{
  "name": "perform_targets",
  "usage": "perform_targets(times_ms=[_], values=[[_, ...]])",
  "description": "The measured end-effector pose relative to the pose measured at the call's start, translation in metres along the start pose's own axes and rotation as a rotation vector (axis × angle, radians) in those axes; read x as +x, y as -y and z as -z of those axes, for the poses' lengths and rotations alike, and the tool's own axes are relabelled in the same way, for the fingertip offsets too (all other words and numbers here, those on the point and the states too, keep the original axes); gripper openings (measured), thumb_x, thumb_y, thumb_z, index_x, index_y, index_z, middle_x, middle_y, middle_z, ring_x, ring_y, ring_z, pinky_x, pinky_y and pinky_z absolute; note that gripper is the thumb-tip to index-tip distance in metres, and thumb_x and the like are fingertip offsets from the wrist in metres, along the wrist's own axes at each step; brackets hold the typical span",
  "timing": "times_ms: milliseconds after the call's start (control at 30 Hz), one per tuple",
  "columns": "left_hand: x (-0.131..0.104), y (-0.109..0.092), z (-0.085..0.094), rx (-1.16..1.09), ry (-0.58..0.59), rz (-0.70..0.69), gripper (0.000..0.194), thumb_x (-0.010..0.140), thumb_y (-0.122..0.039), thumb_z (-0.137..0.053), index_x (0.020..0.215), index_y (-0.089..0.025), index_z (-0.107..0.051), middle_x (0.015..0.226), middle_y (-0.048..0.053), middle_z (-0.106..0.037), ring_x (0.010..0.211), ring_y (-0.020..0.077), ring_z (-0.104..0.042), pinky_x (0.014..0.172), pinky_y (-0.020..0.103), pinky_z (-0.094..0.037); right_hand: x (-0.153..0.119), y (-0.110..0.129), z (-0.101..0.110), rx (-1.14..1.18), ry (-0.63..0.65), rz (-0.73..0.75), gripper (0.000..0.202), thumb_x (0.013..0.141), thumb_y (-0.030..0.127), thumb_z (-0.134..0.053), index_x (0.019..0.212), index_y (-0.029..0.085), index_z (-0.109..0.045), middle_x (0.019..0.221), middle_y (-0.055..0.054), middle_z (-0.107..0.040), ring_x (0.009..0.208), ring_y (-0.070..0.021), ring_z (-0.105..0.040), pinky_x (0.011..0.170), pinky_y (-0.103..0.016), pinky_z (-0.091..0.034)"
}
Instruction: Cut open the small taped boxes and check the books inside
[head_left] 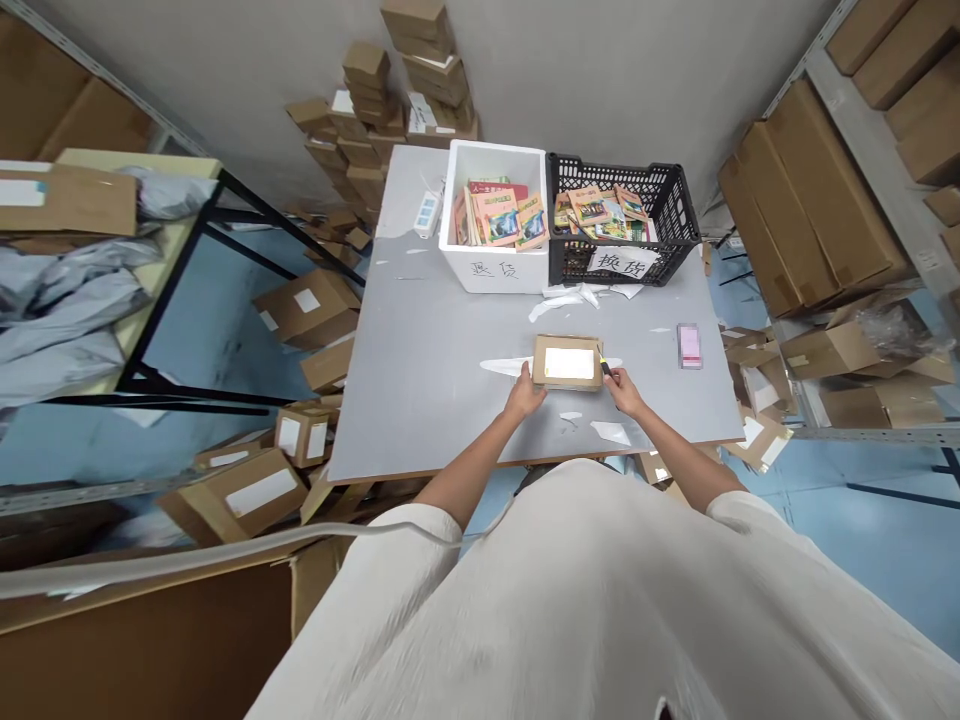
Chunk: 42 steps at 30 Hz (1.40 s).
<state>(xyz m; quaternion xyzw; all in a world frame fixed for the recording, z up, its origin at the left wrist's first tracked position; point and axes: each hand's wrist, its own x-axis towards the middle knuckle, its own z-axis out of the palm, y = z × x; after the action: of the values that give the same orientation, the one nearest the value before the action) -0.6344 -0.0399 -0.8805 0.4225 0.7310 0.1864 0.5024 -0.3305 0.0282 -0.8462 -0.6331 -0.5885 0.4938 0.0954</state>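
Observation:
A small brown cardboard box with a white label on its upper face lies on the grey table. My left hand grips the box at its left edge, near the front corner. In my right hand is a black and yellow utility knife, its tip at the right edge of the box. The fingers of my right hand are wrapped round the handle. Torn white paper strips lie around the box, one behind it and others in front.
Behind the box stand a white foam bin and a black plastic crate, both holding booklets. A phone lies at the right, a white power strip at the back left. Cardboard boxes crowd the floor; shelves flank both sides.

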Motion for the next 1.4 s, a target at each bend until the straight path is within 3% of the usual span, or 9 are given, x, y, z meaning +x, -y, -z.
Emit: perform_targets(times_ms=[133,300,433,533,667,800,933,1100,1400], values=[[-0.003,-0.008,0.002,0.005,-0.015,-0.006,0.094,0.095,-0.033,-0.074,0.177,-0.017,-0.03,0.15,0.021,-0.072,0.141,0.0368,-0.068,0.118,0.047,-0.052,-0.001,0.006,-0.003,0.038,-0.02,-0.04,0.059,0.096,0.08,-0.055,0.122,0.028,-0.055,0.102,-0.005,-0.077,0.094,-0.027,-0.07,0.094,-0.045,-0.059],[-0.009,-0.024,0.007,0.01,-0.164,0.012,0.072,0.106,-0.052,-0.061,0.169,-0.022,-0.041,0.135,0.015,-0.075,0.122,0.0335,-0.074,0.106,0.046,-0.056,0.001,0.013,0.008,0.08,-0.161,0.026,0.058,0.1,0.076,-0.051,0.131,0.027,-0.056,0.128,-0.012,-0.076,0.119,-0.0286,-0.073,0.109,-0.046,-0.057],[-0.007,-0.033,0.007,0.024,-0.198,0.016,0.056,0.109,-0.051,-0.058,0.158,-0.026,-0.049,0.125,0.012,-0.076,0.117,0.0329,-0.075,0.103,0.045,-0.056,0.007,0.018,0.016,0.103,-0.162,-0.012,0.053,0.103,0.068,-0.051,0.136,0.027,-0.056,0.129,-0.012,-0.077,0.119,-0.0278,-0.075,0.109,-0.047,-0.059],[-0.006,-0.036,0.005,0.017,-0.15,0.0,0.047,0.111,-0.043,-0.056,0.153,-0.026,-0.051,0.134,0.013,-0.075,0.12,0.0305,-0.074,0.105,0.044,-0.057,0.009,0.019,0.018,0.155,-0.133,-0.035,0.054,0.101,0.07,-0.056,0.134,0.027,-0.059,0.13,-0.012,-0.077,0.12,-0.0268,-0.073,0.104,-0.045,-0.062],[-0.014,-0.039,0.002,0.176,-0.171,-0.21,0.04,0.105,-0.026,-0.057,0.144,-0.023,-0.063,0.152,0.019,-0.064,0.137,0.0358,-0.065,0.115,0.052,-0.053,0.007,0.021,0.024,0.119,-0.134,-0.02,0.06,0.102,0.072,-0.054,0.138,0.024,-0.064,0.137,-0.015,-0.075,0.119,-0.0282,-0.073,0.107,-0.048,-0.061],[-0.029,-0.039,-0.002,0.369,-0.133,-0.394,0.04,0.102,-0.019,-0.053,0.137,-0.022,-0.072,0.152,0.02,-0.067,0.146,0.0404,-0.058,0.122,0.059,-0.048,0.004,0.034,0.036,-0.059,-0.189,0.067,0.067,0.106,0.07,-0.044,0.141,0.02,-0.072,0.137,-0.018,-0.075,0.123,-0.0327,-0.072,0.116,-0.052,-0.056],[-0.041,-0.032,-0.004,0.417,-0.084,-0.48,0.057,0.098,-0.014,-0.054,0.153,-0.021,-0.067,0.164,0.018,-0.064,0.159,0.0384,-0.052,0.13,0.059,-0.042,0.006,0.059,0.04,-0.196,-0.005,0.179,0.058,0.11,0.063,-0.046,0.14,0.026,-0.079,0.13,-0.012,-0.082,0.12,-0.034,-0.074,0.111,-0.049,-0.058],[-0.045,-0.019,-0.004,0.39,-0.043,-0.527,0.069,0.094,-0.011,-0.054,0.163,-0.02,-0.06,0.175,0.017,-0.056,0.168,0.035,-0.045,0.137,0.057,-0.037,0.015,0.092,0.025,-0.456,0.242,0.293,0.041,0.11,0.054,-0.057,0.128,0.031,-0.087,0.131,-0.008,-0.085,0.121,-0.0351,-0.075,0.104,-0.043,-0.056],[-0.042,-0.009,-0.002,0.332,-0.031,-0.585,0.072,0.093,-0.009,-0.055,0.163,-0.02,-0.061,0.171,0.017,-0.059,0.169,0.0332,-0.044,0.141,0.058,-0.037,0.03,0.117,0.009,-0.624,0.305,0.313,0.044,0.111,0.058,-0.056,0.124,0.032,-0.088,0.118,-0.009,-0.086,0.112,-0.0335,-0.074,0.091,-0.038,-0.053]])
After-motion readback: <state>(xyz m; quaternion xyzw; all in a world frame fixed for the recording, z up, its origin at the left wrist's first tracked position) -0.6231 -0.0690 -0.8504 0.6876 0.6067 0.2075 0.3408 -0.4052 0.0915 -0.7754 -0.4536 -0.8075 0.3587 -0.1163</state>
